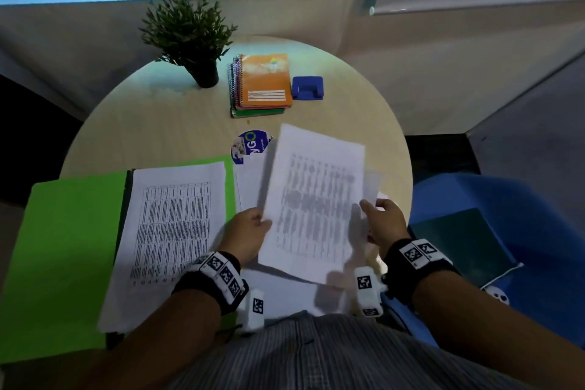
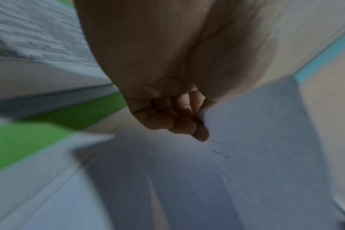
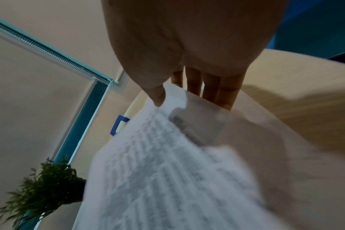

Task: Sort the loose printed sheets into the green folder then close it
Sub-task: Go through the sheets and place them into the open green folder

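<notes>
Printed sheet [image 1: 313,203]: thin matt white paper. Green folder [image 1: 66,250]: smooth card or plastic, low sheen. Desk [image 1: 177,123]: pale wood-grain laminate, matt. Notebook [image 1: 265,81]: glossy orange cover, wire spiral. Hole punch [image 1: 307,88]: blue plastic.

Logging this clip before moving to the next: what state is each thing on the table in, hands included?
Green folder: open flat, printed sheets lying inside.
Blurred white printed sheet: lifted off the table, held at both edges.
Left hand: pinching the sheet's left edge.
Right hand: pinching its right edge.
Orange spiral notebook: closed, topping a stack.
</notes>
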The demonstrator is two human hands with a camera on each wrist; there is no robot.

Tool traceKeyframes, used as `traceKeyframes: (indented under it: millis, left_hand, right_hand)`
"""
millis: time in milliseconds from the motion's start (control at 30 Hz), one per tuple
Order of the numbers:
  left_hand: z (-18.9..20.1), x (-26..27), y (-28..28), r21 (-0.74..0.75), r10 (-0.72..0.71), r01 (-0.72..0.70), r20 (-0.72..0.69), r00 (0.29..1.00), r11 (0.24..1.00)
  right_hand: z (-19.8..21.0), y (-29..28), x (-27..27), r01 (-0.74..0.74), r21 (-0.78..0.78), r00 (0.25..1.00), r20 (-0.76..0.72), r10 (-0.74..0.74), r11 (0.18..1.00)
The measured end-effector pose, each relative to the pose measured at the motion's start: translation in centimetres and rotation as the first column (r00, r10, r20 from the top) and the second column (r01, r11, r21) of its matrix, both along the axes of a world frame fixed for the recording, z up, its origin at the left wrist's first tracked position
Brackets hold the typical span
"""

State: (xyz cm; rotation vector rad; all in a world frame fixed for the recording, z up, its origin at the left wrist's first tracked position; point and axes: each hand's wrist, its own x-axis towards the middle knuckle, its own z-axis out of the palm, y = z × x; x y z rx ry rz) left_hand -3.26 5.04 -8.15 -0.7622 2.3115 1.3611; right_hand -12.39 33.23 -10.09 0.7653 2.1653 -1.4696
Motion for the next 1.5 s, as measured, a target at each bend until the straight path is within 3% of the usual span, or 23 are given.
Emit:
traceKeyframes:
  millis: [100, 200, 333, 400, 467, 600, 733, 900, 1000, 1100, 1367, 1500]
  left_hand:
    - [-0.3, 0.7, -3.3, -0.006, 0.24, -0.241, -0.045, 0.97, 0.971]
    - [-0.8, 2.7, -7.4, 0.006, 0.426, -0.426, -0.067, 0.902, 0.904]
    - [-0.5, 5.8, -10.6, -0.022, 0.503, -0.506, -0.082, 0.861, 0.862]
    - [-1.7, 7.5, -12.2, -0.055, 0.501, -0.503, -0.052, 0.864, 0.862]
    - [-3.7, 8.9, -13.2, -0.091, 0.508, -0.507, -0.021, 0.861, 0.857]
    - [-1.7, 8.9, -11.7, -0.147, 0.483, -0.478, -0.007, 0.876, 0.866]
    - [-2.5, 8.7, -11.8, -0.168, 0.48, -0.478, -0.029, 0.877, 0.862]
    - [-3.0, 9.0, -11.9, -0.183, 0.48, -0.479, -0.04, 0.876, 0.859]
    - [-3.0, 9.2, -11.8, -0.176, 0.486, -0.486, -0.048, 0.873, 0.856]
    - [-3.1, 9.4, -11.9, -0.181, 0.484, -0.484, -0.044, 0.874, 0.856]
    - [-2.7, 9.4, -11.8, -0.16, 0.484, -0.487, -0.061, 0.873, 0.859]
    - [-2.5, 9.5, -11.5, -0.167, 0.48, -0.483, -0.061, 0.875, 0.86]
  right_hand:
    - [-0.1, 0.0, 0.3, -0.022, -0.042, 0.998, 0.06, 0.025, 0.999]
    - [0.4, -0.5, 1.0, -0.113, 0.106, 0.993, -0.008, 0.114, 0.988]
    - [1.8, -1.5, 1.7, -0.13, 0.338, 0.924, -0.3, 0.237, 0.932]
    - [2.2, -2.3, 1.6, -0.2, 0.41, 0.872, -0.34, 0.353, 0.89]
    - [2.5, -3.1, 1.5, -0.284, 0.489, 0.837, -0.292, 0.462, 0.825]
    - [2.5, -4.9, 1.2, -0.451, 0.597, 0.759, -0.133, 0.637, 0.663]
    - [2.5, -7.0, 0.8, -0.544, 0.567, 0.793, 0.107, 0.599, 0.619]
    - [2.5, -8.9, 0.8, -0.659, 0.608, 0.705, 0.292, 0.646, 0.443]
    - [1.9, -9.7, 1.4, -0.689, 0.58, 0.683, 0.316, 0.659, 0.436]
    - [1.5, -10.2, 2.0, -0.637, 0.619, 0.728, 0.289, 0.622, 0.459]
    - [1.7, -10.5, 1.7, -0.605, 0.478, 0.789, 0.255, 0.559, 0.637]
    - [1.6, -10.7, 2.0, -0.618, 0.507, 0.774, 0.254, 0.58, 0.601]
